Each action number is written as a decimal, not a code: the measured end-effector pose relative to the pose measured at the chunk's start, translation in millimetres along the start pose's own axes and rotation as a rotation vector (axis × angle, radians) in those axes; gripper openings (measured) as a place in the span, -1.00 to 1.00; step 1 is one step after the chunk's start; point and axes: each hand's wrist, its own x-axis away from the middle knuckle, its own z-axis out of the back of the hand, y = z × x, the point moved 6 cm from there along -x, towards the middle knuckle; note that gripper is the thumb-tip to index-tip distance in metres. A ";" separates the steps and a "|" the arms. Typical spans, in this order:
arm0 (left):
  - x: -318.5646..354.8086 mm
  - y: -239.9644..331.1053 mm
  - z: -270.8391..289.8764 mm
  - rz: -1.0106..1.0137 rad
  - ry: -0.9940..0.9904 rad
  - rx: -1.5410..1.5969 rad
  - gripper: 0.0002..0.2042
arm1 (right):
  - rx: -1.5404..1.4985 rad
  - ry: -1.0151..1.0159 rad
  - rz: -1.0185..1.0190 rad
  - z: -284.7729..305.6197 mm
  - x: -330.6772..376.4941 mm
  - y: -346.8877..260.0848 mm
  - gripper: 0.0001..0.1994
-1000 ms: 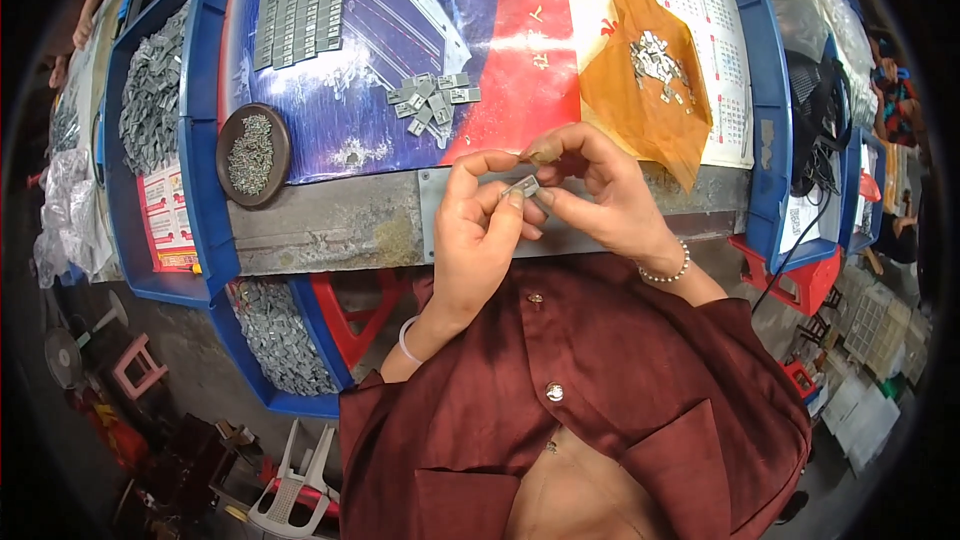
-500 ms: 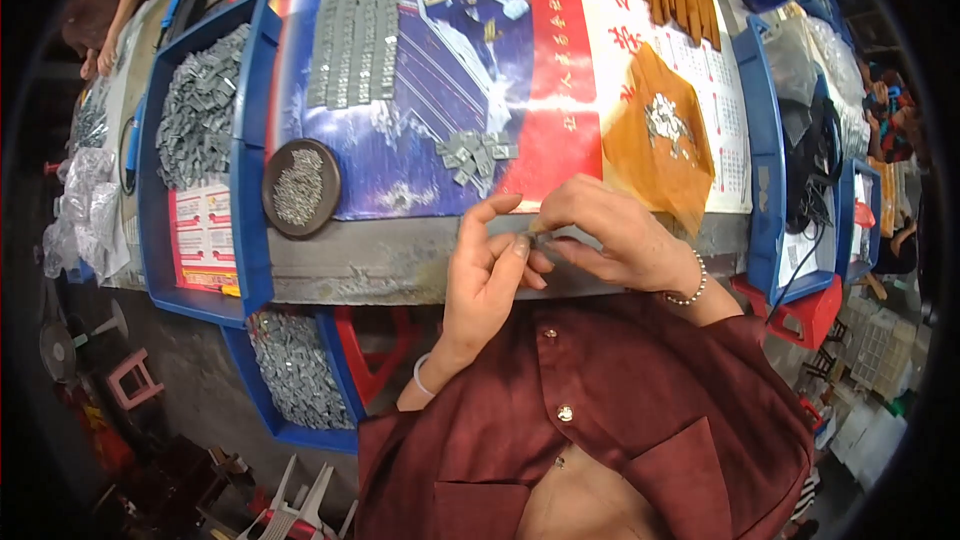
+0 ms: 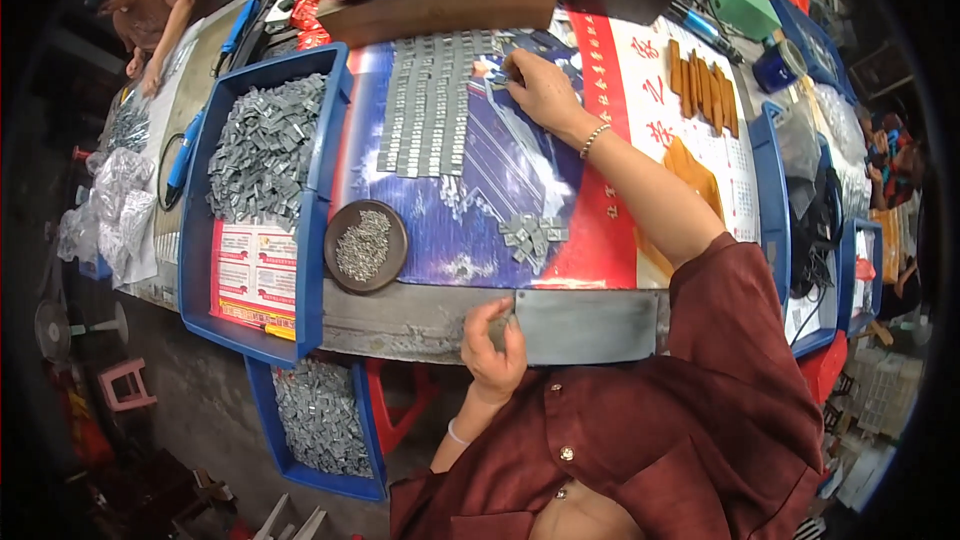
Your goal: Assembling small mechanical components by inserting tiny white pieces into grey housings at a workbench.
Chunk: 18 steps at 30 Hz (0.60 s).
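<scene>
My right hand (image 3: 545, 92) reaches to the far side of the table, at the upper right end of the rows of small grey rectangular pieces (image 3: 425, 105). Its fingers are bent together; whatever they pinch is hidden. At the near edge my left hand (image 3: 492, 352) has its thumb and forefinger apart, and no piece shows between them. Beside it lies a flat grey plate (image 3: 590, 328). A small heap of grey pieces (image 3: 533, 237) rests on the printed poster (image 3: 430, 230). Left of that stands a round dark dish (image 3: 392, 265) of tiny silvery parts.
At left, a blue bin (image 3: 190, 285) holds many grey pieces; another blue bin (image 3: 375, 470) sits lower down. Brown strips (image 3: 703, 90) and brown paper (image 3: 690, 175) lie at right. A wooden block (image 3: 440, 12) stands behind. A co-worker (image 3: 150, 10) sits far left.
My hands have parted: the right has gone from the near edge up to the far rows, while the left stays near the edge. The view has shifted, showing more of the table's far side.
</scene>
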 end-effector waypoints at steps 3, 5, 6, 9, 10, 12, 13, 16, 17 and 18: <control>0.8 -0.4 4.0 0.001 0.028 0.030 -0.71 | 0.021 0.032 0.006 -14.0 -16.6 4.1 -0.80; 1.5 -3.1 3.8 0.008 0.020 0.041 -0.70 | 0.027 0.027 0.018 -18.6 -25.1 5.5 -0.79; 1.5 -3.4 3.5 0.014 0.007 0.049 -0.69 | 0.003 0.061 0.032 -18.5 -28.5 5.1 -0.80; -1.5 -5.1 1.0 0.033 0.011 0.064 -0.67 | 0.000 0.094 0.014 -21.4 -34.1 9.7 -0.79; -1.5 -6.6 -0.1 0.027 -0.003 0.074 -0.67 | -0.004 0.104 0.009 -21.7 -35.1 11.9 -0.79; 0.0 -6.4 0.5 0.028 -0.011 0.079 -0.68 | -0.013 0.104 0.007 -22.5 -36.6 10.5 -0.78; -0.8 -5.7 0.8 0.024 -0.013 0.077 -0.68 | -0.013 0.104 0.007 -22.6 -37.4 9.7 -0.79; -5.3 -1.8 1.3 0.021 -0.018 0.056 -0.68 | -0.007 0.097 0.008 -21.9 -38.9 8.7 -0.80; -5.9 -0.8 1.2 0.019 -0.025 0.041 -0.68 | 0.002 0.094 0.007 -21.4 -37.8 9.3 -0.80; -5.1 -1.9 0.3 0.020 -0.025 0.040 -0.68 | 0.001 0.093 0.007 -20.7 -37.1 10.9 -0.80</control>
